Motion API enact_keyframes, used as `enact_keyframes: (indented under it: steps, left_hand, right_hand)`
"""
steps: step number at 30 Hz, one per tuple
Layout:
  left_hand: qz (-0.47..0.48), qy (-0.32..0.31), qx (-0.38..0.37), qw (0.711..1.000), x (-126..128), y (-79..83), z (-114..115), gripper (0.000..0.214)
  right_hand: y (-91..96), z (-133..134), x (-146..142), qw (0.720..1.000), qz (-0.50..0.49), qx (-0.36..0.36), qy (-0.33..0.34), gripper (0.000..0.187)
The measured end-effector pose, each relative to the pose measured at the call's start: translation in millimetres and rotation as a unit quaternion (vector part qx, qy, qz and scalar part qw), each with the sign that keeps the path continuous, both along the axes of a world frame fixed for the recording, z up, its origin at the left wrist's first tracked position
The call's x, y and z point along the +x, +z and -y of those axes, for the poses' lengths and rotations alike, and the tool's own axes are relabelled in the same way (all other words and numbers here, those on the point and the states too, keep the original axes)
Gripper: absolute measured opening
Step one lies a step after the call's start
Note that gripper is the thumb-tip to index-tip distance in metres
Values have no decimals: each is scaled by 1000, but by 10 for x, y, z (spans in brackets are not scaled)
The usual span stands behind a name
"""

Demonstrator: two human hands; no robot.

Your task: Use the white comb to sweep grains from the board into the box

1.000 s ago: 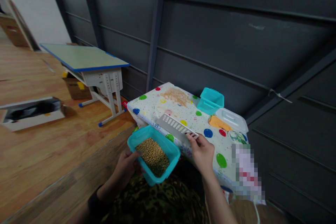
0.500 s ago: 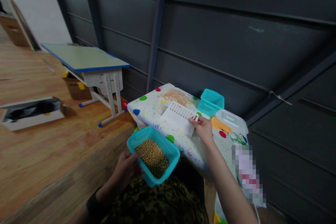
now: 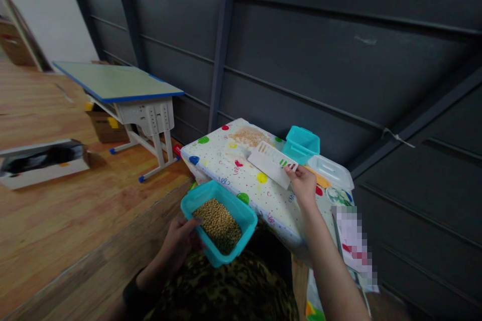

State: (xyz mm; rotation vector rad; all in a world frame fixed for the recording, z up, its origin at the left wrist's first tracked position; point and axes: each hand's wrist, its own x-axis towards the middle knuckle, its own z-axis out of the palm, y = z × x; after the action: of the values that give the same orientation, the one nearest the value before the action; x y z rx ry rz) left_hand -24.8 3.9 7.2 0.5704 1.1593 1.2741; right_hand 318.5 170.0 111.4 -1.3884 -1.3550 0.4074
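My left hand (image 3: 183, 238) grips the near left rim of a turquoise plastic container (image 3: 246, 213), its thumb over the edge. Soybeans (image 3: 216, 223) lie inside, and the container is held off the table's front edge. With my right hand (image 3: 303, 183) I pinch the right end of a white slotted plastic piece (image 3: 269, 163), a row of slits along its far side. It is tilted over the patterned tablecloth (image 3: 211, 163). Beyond it, a pile of pale yellow grains (image 3: 250, 135) is spread on the cloth.
A second turquoise container (image 3: 301, 143) stands at the back right, beside a clear plastic lid (image 3: 333, 170) and an orange cloth (image 3: 320, 179). A dark panelled wall (image 3: 301, 60) rises behind. To the left are a desk (image 3: 120, 83) and an open white box (image 3: 45, 163) on the floor.
My right hand has moved the white slotted piece to the right and tilted it flatter. The left hand and its container stay nearly where they were.
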Motion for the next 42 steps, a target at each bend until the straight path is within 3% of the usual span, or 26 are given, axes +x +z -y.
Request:
enact_keyframes:
  steps: [3,9,16,24,28,35,42]
  left_hand:
    - [-2,4,-2,1000,10,23,-1,58]
    - [15,-48,1,999,-70,141,82,49]
    - [3,4,8,1000,-12,-89,-7,55]
    - [12,-33,10,999,-75,0,41,46]
    - [6,-39,12,999,-68,-57,13,48]
    - [-1,7,3,1000,13,-182,-42,51]
    - [0,-7,4,1000,-5,-1,7,55]
  right_hand:
    - [-11,132,17,1000,20,4,-8,59]
    - [17,311,-37,1000,10,14,10,65]
    - [18,400,-22,1000,23,5,-5,65]
    - [7,512,-42,1000,27,7,-4,70]
    - [-3,555,-34,1000,24,4,0,68]
    - [-10,575,-23,1000,13,-1,-12,66]
    - [17,618,-82,1000,13,-7,3,59]
